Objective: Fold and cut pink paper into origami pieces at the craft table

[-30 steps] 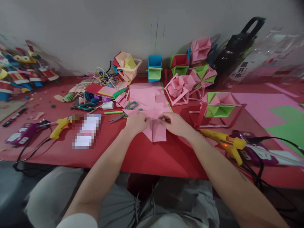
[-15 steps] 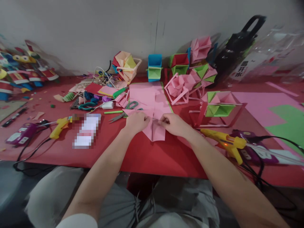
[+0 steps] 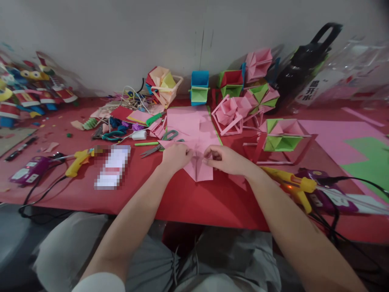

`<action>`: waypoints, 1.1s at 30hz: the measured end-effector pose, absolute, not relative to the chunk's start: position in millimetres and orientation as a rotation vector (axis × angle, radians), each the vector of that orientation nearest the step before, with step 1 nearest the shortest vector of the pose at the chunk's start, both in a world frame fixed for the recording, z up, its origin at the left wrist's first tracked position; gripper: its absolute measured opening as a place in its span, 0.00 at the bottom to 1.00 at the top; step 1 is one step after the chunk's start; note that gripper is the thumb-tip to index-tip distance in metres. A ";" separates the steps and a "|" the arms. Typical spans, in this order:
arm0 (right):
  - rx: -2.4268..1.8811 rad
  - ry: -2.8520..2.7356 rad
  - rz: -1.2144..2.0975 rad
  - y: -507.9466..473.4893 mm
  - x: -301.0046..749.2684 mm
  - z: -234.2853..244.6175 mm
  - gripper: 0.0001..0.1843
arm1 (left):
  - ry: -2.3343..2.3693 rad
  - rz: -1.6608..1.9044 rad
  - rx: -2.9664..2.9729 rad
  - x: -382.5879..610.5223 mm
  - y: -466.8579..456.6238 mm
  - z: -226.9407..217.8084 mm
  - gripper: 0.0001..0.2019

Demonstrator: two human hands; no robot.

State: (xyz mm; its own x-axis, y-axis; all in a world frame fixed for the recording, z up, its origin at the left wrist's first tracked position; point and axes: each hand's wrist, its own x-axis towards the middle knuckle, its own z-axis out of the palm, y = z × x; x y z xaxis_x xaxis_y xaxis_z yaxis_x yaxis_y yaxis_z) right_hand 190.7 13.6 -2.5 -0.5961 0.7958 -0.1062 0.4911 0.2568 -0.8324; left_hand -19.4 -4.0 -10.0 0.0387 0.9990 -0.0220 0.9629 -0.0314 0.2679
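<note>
A creased piece of pink paper (image 3: 199, 172) lies between my hands above the red tabletop, its lower edge pointed. On its left side, my left hand (image 3: 176, 156) is closed, thumb and fingers pinching the paper. My right hand (image 3: 223, 159) is curled at the right side, thumb and index finger pinching the folded edge. Behind them lie flat pink sheets (image 3: 182, 117) with a green edge showing beneath. Just left of my left hand rest scissors (image 3: 152, 150) with grey-green handles, partly covered by paper.
Yellow glue guns lie at left (image 3: 77, 162) and right (image 3: 296, 184), with cords trailing. A phone (image 3: 112, 168) is at left. Folded paper wheels (image 3: 231, 111) stand along the back, beside a black bottle (image 3: 299, 67). Craft scraps (image 3: 121, 117) pile up at back left.
My right hand's fingers have shifted slightly at the paper's right edge and look a little more raised. The left hand keeps its place. The whole view has shifted slightly.
</note>
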 end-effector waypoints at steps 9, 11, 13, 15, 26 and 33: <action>-1.271 -2.159 0.987 15.5 185.4 -5.5 0.06 | 2.045 0.355 2.148 -22.2 -4.1 -4.4 0.21; -1.281 -2.192 0.922 15.8 184.2 -6.9 0.05 | 1.999 0.284 2.156 -21.7 -4.7 -5.1 0.20; -1.292 -2.210 0.880 15.5 182.3 -7.6 0.04 | 1.958 0.221 2.152 -21.0 -5.1 -6.6 0.19; -1.325 -2.210 0.852 14.8 179.9 -7.3 0.03 | 1.948 0.195 2.144 -20.4 -5.2 -7.9 0.19; -1.553 -2.207 0.991 10.4 175.0 2.8 0.07 | 1.979 0.238 2.051 -20.4 -3.0 -11.0 0.19; -1.319 -2.107 1.240 11.4 186.3 -1.3 0.10 | 1.966 0.216 2.040 -19.3 -2.7 -10.4 0.20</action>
State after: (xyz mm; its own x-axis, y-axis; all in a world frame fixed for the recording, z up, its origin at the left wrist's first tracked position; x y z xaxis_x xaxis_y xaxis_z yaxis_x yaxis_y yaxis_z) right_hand 186.3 11.4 -1.3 -0.4981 0.8557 -0.1399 0.5379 0.1784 -0.8239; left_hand -19.3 -2.7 -10.4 0.0528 0.9938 -0.0978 0.9487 -0.0194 0.3155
